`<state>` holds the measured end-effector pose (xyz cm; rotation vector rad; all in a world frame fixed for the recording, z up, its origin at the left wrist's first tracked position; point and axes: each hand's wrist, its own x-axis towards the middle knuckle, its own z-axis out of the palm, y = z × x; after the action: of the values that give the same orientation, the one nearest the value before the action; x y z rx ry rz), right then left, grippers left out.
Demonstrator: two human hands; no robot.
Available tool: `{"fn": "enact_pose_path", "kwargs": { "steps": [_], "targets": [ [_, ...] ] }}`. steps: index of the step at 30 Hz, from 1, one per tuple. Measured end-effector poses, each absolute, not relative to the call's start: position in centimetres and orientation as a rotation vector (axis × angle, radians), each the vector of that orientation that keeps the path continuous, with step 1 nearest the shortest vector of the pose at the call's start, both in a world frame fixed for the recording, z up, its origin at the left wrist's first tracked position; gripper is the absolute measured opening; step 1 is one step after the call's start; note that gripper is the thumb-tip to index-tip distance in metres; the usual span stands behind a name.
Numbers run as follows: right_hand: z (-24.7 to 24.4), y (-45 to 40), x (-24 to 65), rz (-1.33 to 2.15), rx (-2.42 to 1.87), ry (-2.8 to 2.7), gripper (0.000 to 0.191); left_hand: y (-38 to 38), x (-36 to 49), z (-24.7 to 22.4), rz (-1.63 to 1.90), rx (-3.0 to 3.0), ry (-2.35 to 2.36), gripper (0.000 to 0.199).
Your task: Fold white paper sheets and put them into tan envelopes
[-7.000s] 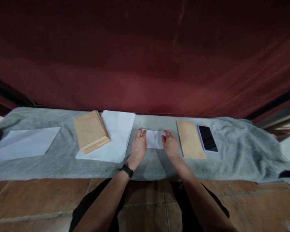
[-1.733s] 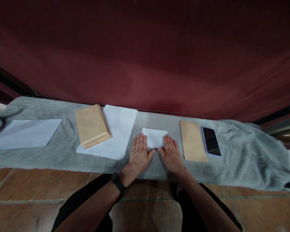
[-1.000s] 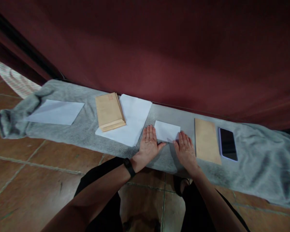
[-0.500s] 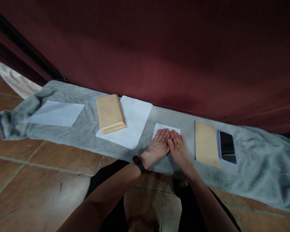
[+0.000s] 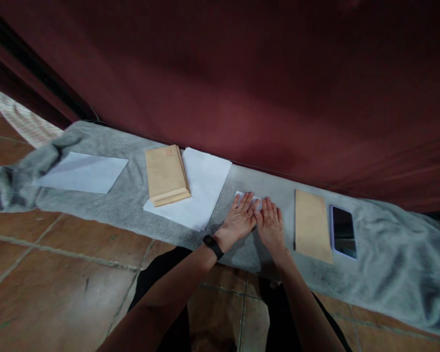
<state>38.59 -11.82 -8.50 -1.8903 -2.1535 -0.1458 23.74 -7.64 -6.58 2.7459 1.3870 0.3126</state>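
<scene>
My left hand [image 5: 241, 215], with a black band on its wrist, lies flat on a small piece of white paper [image 5: 257, 198]. Beside it my right hand [image 5: 270, 223] also rests flat on the paper, its fingers stretched forward and the thumbs close together. Only the far edge of the paper shows; the hands hide most of it, so I cannot tell how it is folded. To the right of my right hand lies a single brown envelope [image 5: 312, 225]. Left of my hands, a stack of brown envelopes [image 5: 166, 171] sits partly on white paper sheets [image 5: 207, 178].
Everything lies on a grey cloth [image 5: 132, 205] over a long, narrow surface. A phone [image 5: 343, 230] is right of the single envelope. Another white sheet [image 5: 84, 172] lies at far left. A dark red upright panel [image 5: 223, 112] stands behind; tiled floor [image 5: 77, 254] is in front.
Both flat hands have shifted slightly over the paper, with the right hand a little further right. Less of the paper shows beyond the fingertips. The view has moved slightly.
</scene>
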Motion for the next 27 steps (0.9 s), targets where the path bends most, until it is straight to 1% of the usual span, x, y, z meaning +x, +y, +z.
{"fn": "enact_pose_path", "kwargs": {
  "steps": [10,15,23,27],
  "targets": [
    [-8.9,-11.9,38.8,-0.129,-1.942,-2.091,0.057,-7.5,23.4,-6.5,0.357,2.65,1.455,0.057],
    [-8.9,-11.9,38.9,-0.146,-1.926,-2.045,0.064,-7.3,23.0,-6.5,0.366,2.601,1.518,0.058],
    [-9.2,-12.2,39.9,-0.172,-1.939,-1.986,0.066,-7.0,22.2,-6.5,0.316,2.514,1.676,0.061],
    [-9.2,-12.4,40.3,-0.214,-1.971,-1.951,0.065,-6.7,21.8,-6.1,0.328,2.469,1.718,0.058]
  ]
}}
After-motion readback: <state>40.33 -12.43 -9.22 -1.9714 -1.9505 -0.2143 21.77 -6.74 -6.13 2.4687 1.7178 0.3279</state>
